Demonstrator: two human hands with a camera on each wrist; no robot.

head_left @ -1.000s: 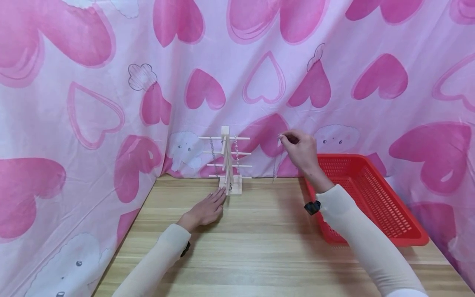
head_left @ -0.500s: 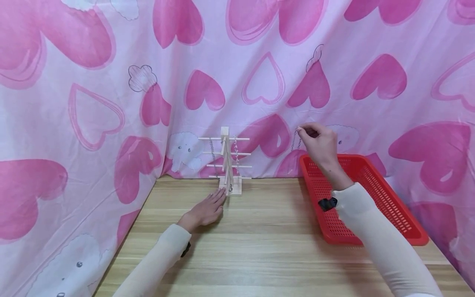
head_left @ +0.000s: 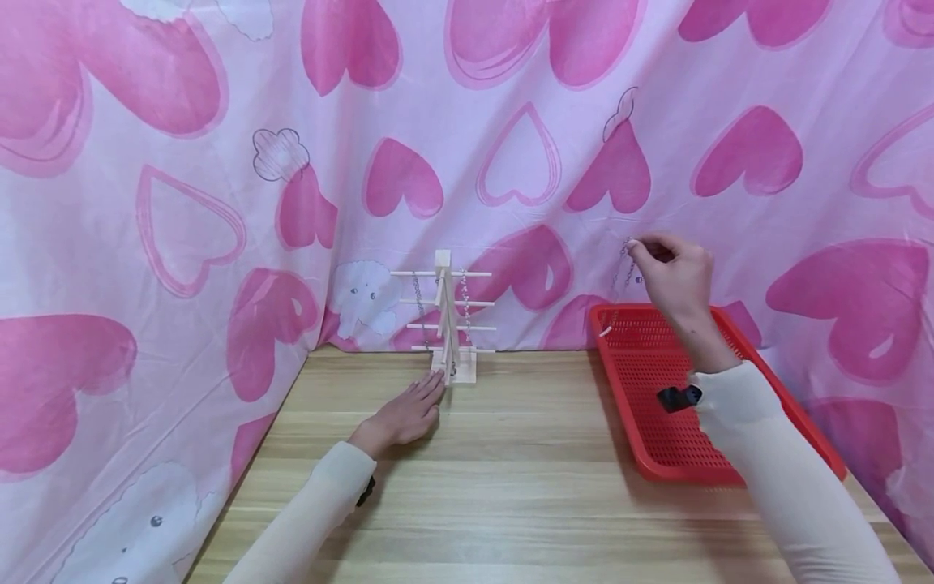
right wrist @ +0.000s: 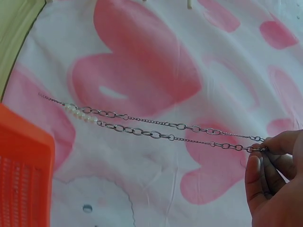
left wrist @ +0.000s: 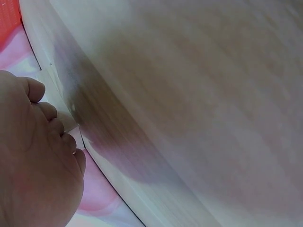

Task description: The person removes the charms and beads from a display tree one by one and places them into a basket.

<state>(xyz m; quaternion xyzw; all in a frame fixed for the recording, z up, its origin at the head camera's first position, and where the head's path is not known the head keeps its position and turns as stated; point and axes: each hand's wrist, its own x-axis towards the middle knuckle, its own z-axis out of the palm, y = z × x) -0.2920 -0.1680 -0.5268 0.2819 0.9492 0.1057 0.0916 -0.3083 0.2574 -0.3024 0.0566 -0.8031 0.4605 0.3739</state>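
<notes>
My right hand [head_left: 674, 276] is raised over the far end of the red basket, pinching a silver chain necklace [right wrist: 137, 130] between thumb and fingertips. The necklace hangs down in two strands, with a short row of white pearl beads [right wrist: 80, 112] near its lower end. My left hand [head_left: 404, 411] lies with straight fingers on the table, fingertips at the base of a wooden jewelry stand [head_left: 443, 259]. One chain [head_left: 419, 300] hangs from the stand's left side, and a beaded chain [head_left: 464, 296] from its right side. In the left wrist view, the left hand [left wrist: 38, 156] partly hides the stand's base.
A red perforated plastic basket [head_left: 635, 438] stands on the right of the wooden table [head_left: 511, 487]. Pink heart-patterned cloth [head_left: 496, 49] hangs behind the table and along both sides. Thin crossbars [head_left: 477, 328] stick out from both sides of the stand.
My right hand has moved right and slightly up with the necklace, from beside the stand to over the basket. The left hand has stayed at the stand's base.
</notes>
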